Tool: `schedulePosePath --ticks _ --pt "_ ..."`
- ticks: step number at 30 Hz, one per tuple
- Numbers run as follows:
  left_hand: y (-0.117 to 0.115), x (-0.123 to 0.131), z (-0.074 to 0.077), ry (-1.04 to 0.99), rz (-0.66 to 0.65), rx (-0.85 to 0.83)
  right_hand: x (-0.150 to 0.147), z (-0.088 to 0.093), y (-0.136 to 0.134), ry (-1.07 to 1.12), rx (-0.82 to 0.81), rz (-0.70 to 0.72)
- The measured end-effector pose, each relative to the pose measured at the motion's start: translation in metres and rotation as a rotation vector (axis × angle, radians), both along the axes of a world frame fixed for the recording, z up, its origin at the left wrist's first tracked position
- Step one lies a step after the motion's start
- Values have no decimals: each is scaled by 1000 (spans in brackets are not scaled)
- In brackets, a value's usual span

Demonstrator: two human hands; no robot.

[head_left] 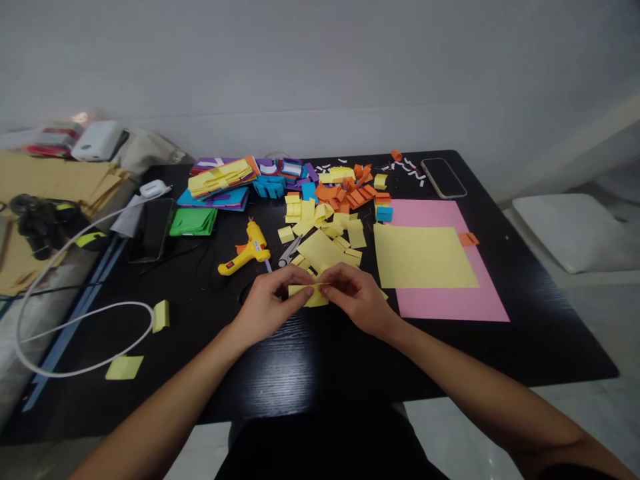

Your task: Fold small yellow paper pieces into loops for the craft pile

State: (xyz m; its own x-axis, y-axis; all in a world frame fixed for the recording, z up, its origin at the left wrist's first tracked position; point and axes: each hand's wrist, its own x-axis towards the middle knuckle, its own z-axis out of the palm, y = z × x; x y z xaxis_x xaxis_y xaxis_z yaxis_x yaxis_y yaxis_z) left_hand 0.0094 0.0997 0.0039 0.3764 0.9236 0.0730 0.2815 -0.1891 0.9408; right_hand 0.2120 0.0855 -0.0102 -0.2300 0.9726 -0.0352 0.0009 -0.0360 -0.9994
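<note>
Between my two hands, over the middle of the black table, is a small piece of yellow paper point(316, 298). My left hand point(273, 299) pinches its left part with thumb and fingers. At its right part, my right hand point(357, 297) grips it the same way. Just beyond my fingers lie a larger yellow sheet point(325, 251) and many small folded yellow pieces point(356, 233). Scissors point(290, 251) lie partly under the paper, their blades hidden. To the left of them is a yellow glue gun point(246, 251).
A yellow sheet point(425, 257) covers part of a pink sheet point(453, 305) at right. Orange folded pieces point(357, 193) and a phone point(443, 178) are farther back. Green paper point(193, 222), stacked coloured paper point(220, 181), a dark phone point(153, 230) and a white cable point(85, 373) lie left.
</note>
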Motion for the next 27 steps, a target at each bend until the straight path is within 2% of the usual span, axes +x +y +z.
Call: schedulePosePath --ticks 6,11,15,21,27 --pt "1 -2 1 -4 -9 80 3 5 1 64 -48 16" --pt "0 -4 1 -2 -29 247 4 7 1 209 -165 82" --pt "-1 -4 3 9 -56 330 0 4 1 182 -184 59" --pt "-3 -4 5 138 22 266 -1 -1 -2 84 -74 -11" --pt "0 -3 2 137 -19 287 -2 0 -5 10 6 -35"
